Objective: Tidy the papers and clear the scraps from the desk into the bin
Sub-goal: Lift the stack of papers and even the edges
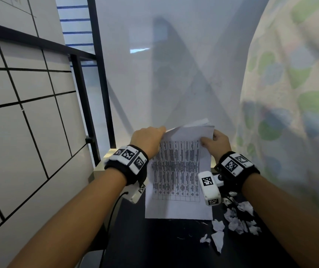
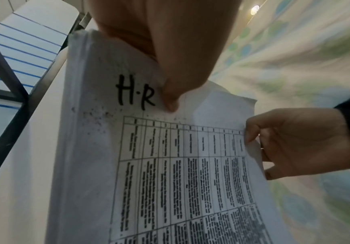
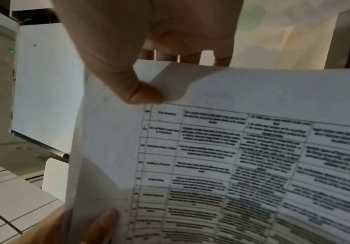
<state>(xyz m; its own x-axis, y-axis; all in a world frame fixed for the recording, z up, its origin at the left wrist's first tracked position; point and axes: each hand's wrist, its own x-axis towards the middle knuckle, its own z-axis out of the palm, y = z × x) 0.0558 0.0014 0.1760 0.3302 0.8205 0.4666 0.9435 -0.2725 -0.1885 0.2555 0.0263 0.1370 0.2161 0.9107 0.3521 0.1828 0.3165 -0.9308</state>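
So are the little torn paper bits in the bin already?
No, the torn white paper scraps lie on the dark desk.

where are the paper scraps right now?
Head view: the scraps lie on the dark desk at lower right, just right of the bottom edge of the held papers and below the right hand.

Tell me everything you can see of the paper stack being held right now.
The paper stack is several white sheets, the top one printed with a black table and handwritten "H·R" near its top edge. It is held upright, its lower edge at the dark desk. The left hand and right hand pinch its upper corners. The top edges are uneven, not squared.
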